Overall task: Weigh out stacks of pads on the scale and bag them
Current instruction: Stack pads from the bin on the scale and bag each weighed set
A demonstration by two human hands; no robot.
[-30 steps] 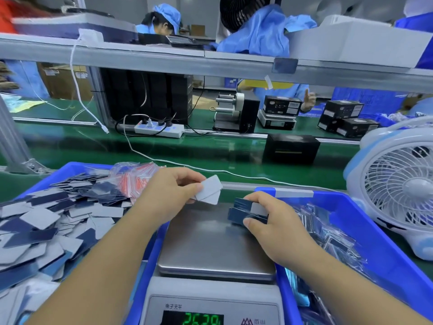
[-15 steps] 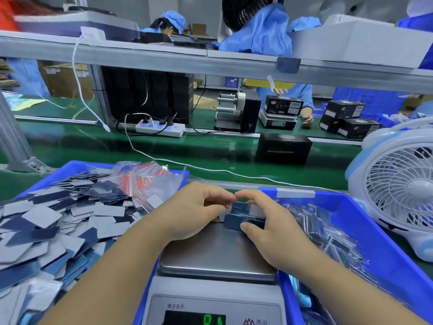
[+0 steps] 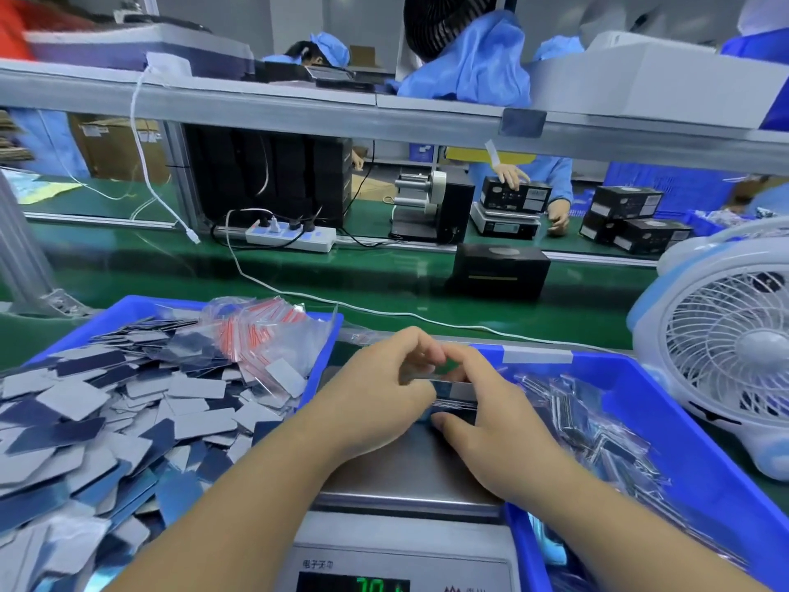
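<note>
A small stack of pads (image 3: 457,397), blue and grey, is squeezed between both my hands just above the steel platter of the scale (image 3: 405,472). My left hand (image 3: 380,399) grips its left end with curled fingers. My right hand (image 3: 486,416) grips the right end, thumb under the front edge. The scale's green display (image 3: 375,585) is partly cut off at the bottom. Loose pads (image 3: 85,420) fill the blue bin (image 3: 136,303) on the left, with a pile of red-striped zip bags (image 3: 264,335) at its back right corner.
A second blue bin (image 3: 683,425) on the right holds bagged pads. A white desk fan (image 3: 734,348) stands at the far right. Behind runs a green conveyor (image 3: 341,275) with a black box (image 3: 499,271), a power strip (image 3: 294,237) and a white cable. People work beyond.
My left hand brought two loose pads to the stack my right hand held on the scale. Both hands now grip the stack together, and the display reading has changed.
</note>
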